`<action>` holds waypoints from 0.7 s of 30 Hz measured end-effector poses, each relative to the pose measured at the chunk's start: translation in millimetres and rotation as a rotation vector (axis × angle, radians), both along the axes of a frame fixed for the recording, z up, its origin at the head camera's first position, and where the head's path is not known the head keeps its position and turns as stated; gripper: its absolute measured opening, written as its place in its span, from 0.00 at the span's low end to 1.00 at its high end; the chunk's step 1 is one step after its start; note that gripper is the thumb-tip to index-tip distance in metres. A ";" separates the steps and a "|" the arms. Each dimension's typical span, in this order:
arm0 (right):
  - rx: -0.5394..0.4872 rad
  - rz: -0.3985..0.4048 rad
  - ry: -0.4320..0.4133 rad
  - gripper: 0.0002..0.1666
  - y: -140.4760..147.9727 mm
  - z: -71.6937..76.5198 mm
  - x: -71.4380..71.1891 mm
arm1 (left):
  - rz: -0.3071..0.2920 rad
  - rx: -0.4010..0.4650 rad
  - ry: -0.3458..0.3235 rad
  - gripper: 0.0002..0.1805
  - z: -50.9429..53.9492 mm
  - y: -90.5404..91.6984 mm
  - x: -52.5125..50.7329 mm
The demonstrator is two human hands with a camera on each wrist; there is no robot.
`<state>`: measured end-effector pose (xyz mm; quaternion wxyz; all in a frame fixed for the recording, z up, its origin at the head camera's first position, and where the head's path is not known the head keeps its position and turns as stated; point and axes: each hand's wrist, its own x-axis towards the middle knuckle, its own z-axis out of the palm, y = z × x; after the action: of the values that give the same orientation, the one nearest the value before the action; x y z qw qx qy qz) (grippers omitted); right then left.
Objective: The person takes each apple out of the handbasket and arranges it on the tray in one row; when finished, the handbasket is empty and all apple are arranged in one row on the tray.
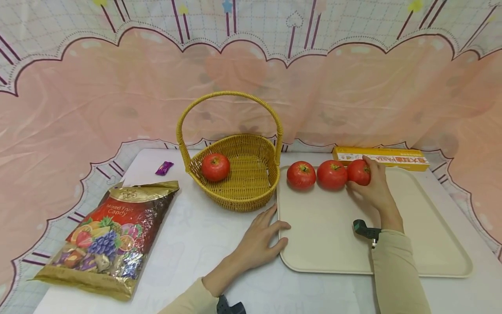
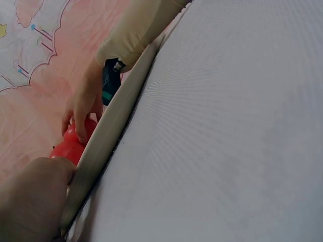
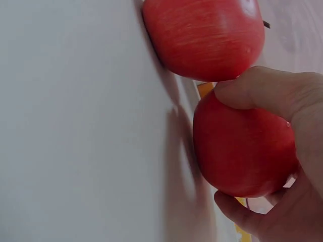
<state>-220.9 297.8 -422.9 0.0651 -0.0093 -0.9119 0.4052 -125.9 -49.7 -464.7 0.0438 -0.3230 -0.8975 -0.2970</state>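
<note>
Three red apples stand in a row along the back of the beige tray [image 1: 325, 235]: a left one [image 1: 301, 175], a middle one [image 1: 332, 175] and a right one [image 1: 358, 172]. My right hand [image 1: 374, 187] grips the right apple, thumb on one side and fingers round the other; in the right wrist view the held apple [image 3: 245, 146] is close beside its neighbour [image 3: 207, 38]. My left hand [image 1: 259, 240] rests at the tray's left edge with fingers spread, holding nothing. Another apple [image 1: 215, 167] lies in the left part of the yellow wicker basket [image 1: 243, 204].
A large bag of mixed fruit candy [image 1: 113, 240] lies at the left, with a small purple wrapped candy [image 1: 164, 168] behind it. Behind the tray is a yellow pasta box [image 1: 384, 158]. The basket's tall handle [image 1: 229, 93] arches above it, and a patterned cloth hangs behind the table.
</note>
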 end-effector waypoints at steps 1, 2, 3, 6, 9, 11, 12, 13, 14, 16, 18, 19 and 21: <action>-0.002 0.003 -0.005 0.56 -0.1 -0.3 0.2 | -0.001 0.001 -0.002 0.14 0.1 0.0 0.1; -0.005 0.005 -0.010 0.56 -0.3 -0.6 0.3 | -0.002 0.001 -0.003 0.14 0.2 0.0 0.2; -0.008 0.008 -0.018 0.57 -0.5 -0.8 0.5 | -0.002 0.002 -0.004 0.14 0.2 0.0 0.3; -0.016 0.012 -0.031 0.57 -0.8 -1.1 0.8 | -0.003 0.004 -0.001 0.14 0.3 0.0 0.2; -0.016 0.016 -0.032 0.56 -0.4 -1.9 0.0 | -0.003 0.005 0.004 0.14 0.2 0.0 0.1; -0.016 0.018 -0.031 0.56 0.0 -2.4 -0.4 | -0.004 0.006 0.006 0.14 0.1 -0.1 0.0; -0.015 0.020 -0.032 0.56 0.2 -2.6 -0.7 | -0.004 0.006 0.007 0.14 0.0 -0.1 0.0; -0.015 0.022 -0.033 0.56 0.7 -2.9 -0.9 | -0.004 0.007 0.007 0.14 0.0 -0.1 0.0; -0.014 0.026 -0.034 0.56 0.8 -2.9 -0.8 | -0.004 0.008 0.007 0.14 -0.1 -0.1 0.0; -0.009 0.033 -0.032 0.57 1.6 -3.2 -1.2 | -0.004 0.010 0.008 0.14 -0.1 -0.2 0.0; -0.007 0.038 -0.030 0.57 2.3 -3.0 -1.2 | -0.004 0.011 0.009 0.14 0.0 -0.3 0.0; -0.009 0.041 -0.030 0.57 2.6 -2.7 -1.1 | -0.003 0.011 0.009 0.14 0.1 -0.3 0.0; -0.018 0.045 -0.026 0.57 3.4 -2.2 -0.7 | -0.003 0.011 0.010 0.14 0.1 -0.1 -0.1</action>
<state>-221.6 301.3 -425.0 0.0442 0.0052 -0.9090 0.4145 -126.0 -49.8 -464.6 0.0496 -0.3257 -0.8951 -0.3005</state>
